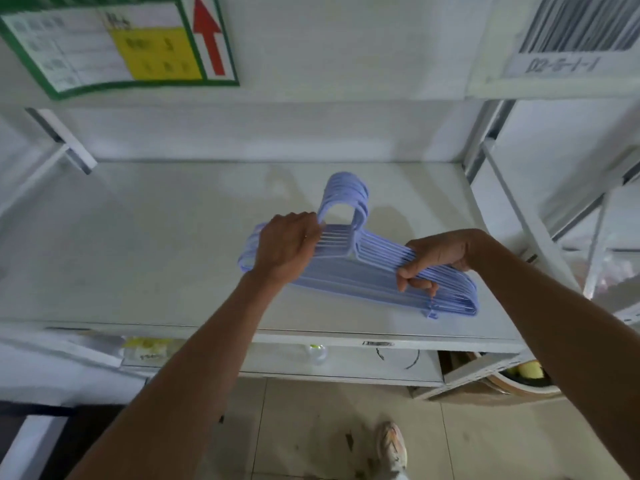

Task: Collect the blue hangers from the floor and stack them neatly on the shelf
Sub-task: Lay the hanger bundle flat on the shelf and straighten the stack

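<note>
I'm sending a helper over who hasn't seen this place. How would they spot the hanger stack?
Find the white shelf under the green-bordered sign with the red arrow. The blue hangers sit bunched mid-shelf, gripped by both hands. Nothing else there is blue.

I'm seeing a white tag [568, 65] under a barcode [585, 24] on the upper shelf edge, upside down, reading about "D2-G-1-1". A green-bordered sign [114, 43] at top left is showing a red arrow [207, 36] and a yellow box; its print is blurring past reading.
</note>
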A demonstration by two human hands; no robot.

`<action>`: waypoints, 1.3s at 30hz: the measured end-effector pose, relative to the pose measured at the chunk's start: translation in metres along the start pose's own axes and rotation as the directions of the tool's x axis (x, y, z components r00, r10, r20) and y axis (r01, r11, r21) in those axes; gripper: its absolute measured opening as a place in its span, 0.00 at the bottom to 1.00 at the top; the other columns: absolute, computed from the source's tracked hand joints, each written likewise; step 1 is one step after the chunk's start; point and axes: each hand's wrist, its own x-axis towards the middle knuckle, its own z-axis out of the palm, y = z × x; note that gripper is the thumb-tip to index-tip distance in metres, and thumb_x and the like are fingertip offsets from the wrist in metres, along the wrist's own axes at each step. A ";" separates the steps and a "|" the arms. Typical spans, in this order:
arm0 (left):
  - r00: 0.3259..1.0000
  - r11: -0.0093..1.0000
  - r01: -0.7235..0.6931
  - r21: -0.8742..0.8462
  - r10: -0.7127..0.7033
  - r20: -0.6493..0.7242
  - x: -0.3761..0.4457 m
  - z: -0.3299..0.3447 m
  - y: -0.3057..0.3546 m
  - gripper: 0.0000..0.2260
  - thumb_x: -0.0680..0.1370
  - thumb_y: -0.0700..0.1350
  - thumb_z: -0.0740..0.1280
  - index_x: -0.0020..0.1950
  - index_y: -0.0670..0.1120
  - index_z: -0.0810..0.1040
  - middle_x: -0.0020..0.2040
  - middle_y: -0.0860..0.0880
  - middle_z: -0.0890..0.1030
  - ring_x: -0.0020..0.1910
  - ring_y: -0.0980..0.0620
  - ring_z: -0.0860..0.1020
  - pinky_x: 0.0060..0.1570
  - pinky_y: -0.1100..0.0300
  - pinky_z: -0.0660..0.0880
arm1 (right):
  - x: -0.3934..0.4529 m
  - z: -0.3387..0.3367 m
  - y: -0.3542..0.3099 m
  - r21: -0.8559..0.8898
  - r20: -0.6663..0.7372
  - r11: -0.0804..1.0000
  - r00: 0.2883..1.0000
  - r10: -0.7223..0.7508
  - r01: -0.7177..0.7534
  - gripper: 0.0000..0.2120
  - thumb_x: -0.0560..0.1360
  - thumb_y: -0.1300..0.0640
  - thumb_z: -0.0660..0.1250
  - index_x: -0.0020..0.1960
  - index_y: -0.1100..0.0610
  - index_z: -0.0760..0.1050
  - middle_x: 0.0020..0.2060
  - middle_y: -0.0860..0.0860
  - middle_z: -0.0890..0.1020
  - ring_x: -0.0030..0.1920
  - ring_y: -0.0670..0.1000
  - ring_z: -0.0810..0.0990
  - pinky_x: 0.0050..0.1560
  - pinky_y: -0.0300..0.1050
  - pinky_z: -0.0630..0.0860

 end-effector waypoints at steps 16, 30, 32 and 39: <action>0.993 0.986 -0.051 0.160 0.067 -0.096 -0.013 0.006 0.006 0.31 0.75 0.68 0.55 0.45 0.41 0.79 0.27 0.45 0.81 0.23 0.42 0.80 0.27 0.58 0.67 | -0.026 0.011 -0.048 -0.430 -0.392 0.879 0.919 0.024 -0.207 0.15 0.71 0.42 0.79 0.48 0.51 0.84 0.42 0.51 0.88 0.43 0.49 0.87 0.53 0.48 0.82; 0.994 0.997 0.010 0.077 -0.002 -0.108 -0.010 0.007 0.023 0.24 0.82 0.62 0.55 0.44 0.43 0.75 0.33 0.44 0.78 0.30 0.40 0.78 0.33 0.53 0.70 | 0.001 0.086 0.015 -0.559 -0.829 0.684 0.295 -0.475 -0.469 0.28 0.84 0.38 0.44 0.78 0.48 0.66 0.66 0.46 0.77 0.66 0.51 0.75 0.69 0.50 0.68; 0.990 0.995 0.087 0.049 -0.081 -0.114 -0.010 0.011 0.030 0.22 0.83 0.59 0.54 0.45 0.43 0.76 0.34 0.44 0.79 0.34 0.40 0.78 0.36 0.51 0.70 | 0.005 0.087 0.012 -0.497 -0.865 0.706 0.218 -0.452 -0.506 0.29 0.84 0.41 0.41 0.74 0.48 0.71 0.62 0.46 0.80 0.63 0.52 0.77 0.68 0.50 0.70; 0.992 0.987 0.104 0.125 -0.113 0.064 -0.025 0.004 0.040 0.20 0.83 0.50 0.46 0.52 0.45 0.76 0.45 0.45 0.79 0.41 0.40 0.77 0.39 0.49 0.70 | 0.005 0.100 0.012 -0.450 -0.876 0.649 0.164 -0.453 -0.613 0.27 0.82 0.47 0.42 0.66 0.50 0.76 0.56 0.47 0.81 0.56 0.53 0.78 0.63 0.47 0.69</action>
